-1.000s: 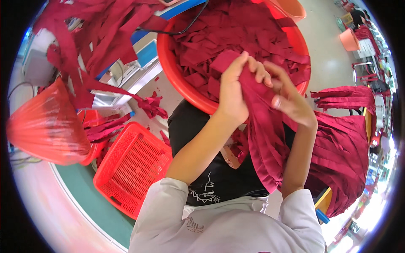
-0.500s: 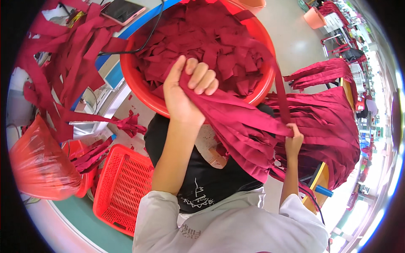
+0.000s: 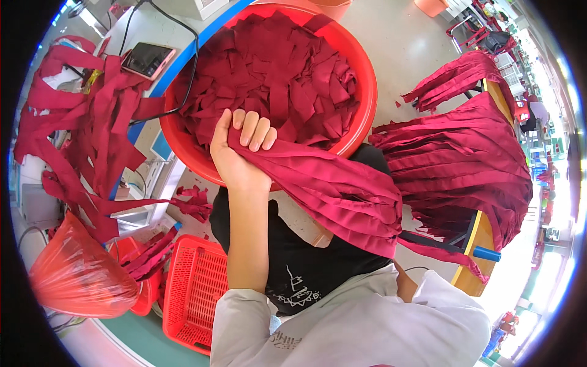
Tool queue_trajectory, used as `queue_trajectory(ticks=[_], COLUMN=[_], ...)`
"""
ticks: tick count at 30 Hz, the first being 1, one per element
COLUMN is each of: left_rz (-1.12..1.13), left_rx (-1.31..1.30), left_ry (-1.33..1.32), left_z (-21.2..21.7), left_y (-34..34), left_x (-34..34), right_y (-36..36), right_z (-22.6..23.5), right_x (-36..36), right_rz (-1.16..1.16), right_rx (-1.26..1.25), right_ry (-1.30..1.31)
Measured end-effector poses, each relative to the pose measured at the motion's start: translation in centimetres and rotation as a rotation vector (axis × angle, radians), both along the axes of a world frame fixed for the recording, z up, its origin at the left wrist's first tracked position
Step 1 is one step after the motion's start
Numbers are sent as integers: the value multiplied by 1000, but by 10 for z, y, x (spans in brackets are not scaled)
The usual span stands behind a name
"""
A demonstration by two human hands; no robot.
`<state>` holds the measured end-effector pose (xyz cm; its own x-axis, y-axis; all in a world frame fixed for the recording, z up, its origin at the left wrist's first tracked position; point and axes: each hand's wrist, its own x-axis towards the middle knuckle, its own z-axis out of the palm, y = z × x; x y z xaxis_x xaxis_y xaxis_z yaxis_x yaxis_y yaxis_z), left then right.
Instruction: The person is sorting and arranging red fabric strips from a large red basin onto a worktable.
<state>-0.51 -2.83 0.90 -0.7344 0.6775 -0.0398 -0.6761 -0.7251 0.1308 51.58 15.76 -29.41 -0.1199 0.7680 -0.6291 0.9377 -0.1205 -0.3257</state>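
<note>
My left hand [image 3: 241, 153] is closed around the gathered end of a bundle of dark red fabric strips [image 3: 342, 189]. The bundle fans out to the right across my lap, over black cloth. Of my right arm, only a short piece of forearm shows below the bundle's loose end; the hand itself is hidden behind the fabric. Just beyond my left hand stands a red tub [image 3: 365, 116], heaped with cut dark red fabric pieces [image 3: 275, 73]. A narrow strip [image 3: 449, 254] trails off to the right from under the bundle.
More dark red strips [image 3: 458, 159] hang over a wooden bar [image 3: 474, 260] at the right. On the left, loose strips [image 3: 101, 122] drape over a blue-edged table, near a phone [image 3: 148, 60] and a black cable. A red basket [image 3: 195, 293] and a red plastic bag [image 3: 82, 269] stand lower left.
My right hand has let go of the single strip at the bundle's right and gone out of sight behind the fabric. My left hand keeps its hold; the view has shifted.
</note>
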Motion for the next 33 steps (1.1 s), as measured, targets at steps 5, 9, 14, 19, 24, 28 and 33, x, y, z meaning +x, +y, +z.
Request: queue_trajectory(ticks=[5, 9, 14, 19, 24, 28, 33], left_rz=[23, 22, 20, -17, 22, 27, 413], left_rx=[-50, -121, -174, -212, -292, -384, -854], left_ry=[20, 41, 47, 75, 117, 194, 256], left_z=[-4, -1, 0, -3, -4, 0, 20], left_y=[0, 0, 4, 24, 5, 17, 45], left_x=[1, 2, 2, -2, -2, 8, 47], right_y=[6, 89, 73, 54, 28, 27, -14], right_z=[51, 136, 287, 276, 229, 273, 398], right_x=[-16, -145, -336, -462, -490, -459, -417], right_rz=[-216, 310, 434, 1203, 1205, 1049, 1188], right_rx=[-208, 567, 450, 464, 268, 362, 529], right_ry=[538, 635, 998, 352, 806, 986, 1674])
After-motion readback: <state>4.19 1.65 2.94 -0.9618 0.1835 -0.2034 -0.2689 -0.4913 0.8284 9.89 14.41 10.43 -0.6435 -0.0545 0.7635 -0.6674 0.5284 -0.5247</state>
